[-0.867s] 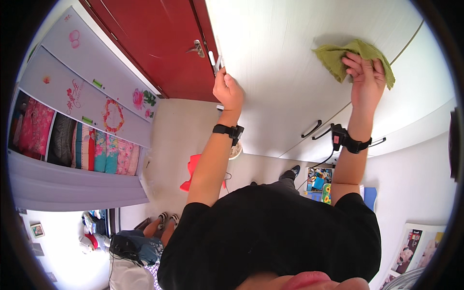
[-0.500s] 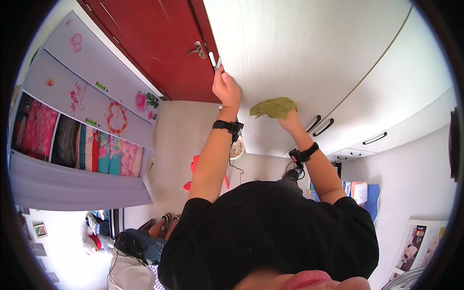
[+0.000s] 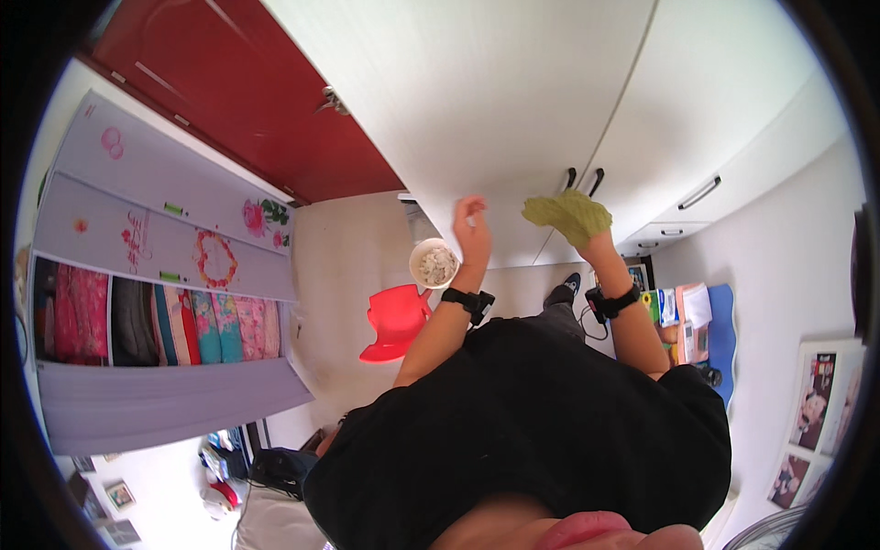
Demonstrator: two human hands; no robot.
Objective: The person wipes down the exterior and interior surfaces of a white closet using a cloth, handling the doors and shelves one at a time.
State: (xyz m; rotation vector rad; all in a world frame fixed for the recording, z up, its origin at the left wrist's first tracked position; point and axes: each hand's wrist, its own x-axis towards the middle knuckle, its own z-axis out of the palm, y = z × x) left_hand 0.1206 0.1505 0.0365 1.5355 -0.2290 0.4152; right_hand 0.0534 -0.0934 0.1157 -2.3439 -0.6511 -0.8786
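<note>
An olive-green cloth (image 3: 570, 216) is bunched in my right hand (image 3: 600, 247), in front of the white cabinet (image 3: 477, 101). The cloth hides most of that hand's fingers and is close to the two black door handles (image 3: 596, 181). My left hand (image 3: 472, 236) is raised near the cabinet's lower left part, its fingers loosely bent and apart. Nothing shows in it. Below and left of that hand stands a pale round bin (image 3: 414, 266) with whitish crumpled stuff inside. Black bands are on both my wrists.
A red plastic chair (image 3: 396, 321) stands on the floor beside the bin. At left are a red door (image 3: 238, 101) and a lilac wardrobe (image 3: 119, 197) with folded bedding on its shelf. A shelf of small goods with a blue edge (image 3: 724, 335) is at right.
My left hand has come down and right from the cabinet's edge by the door. My right hand has moved right with the cloth. The view has shifted, showing more of the chair and bin.
</note>
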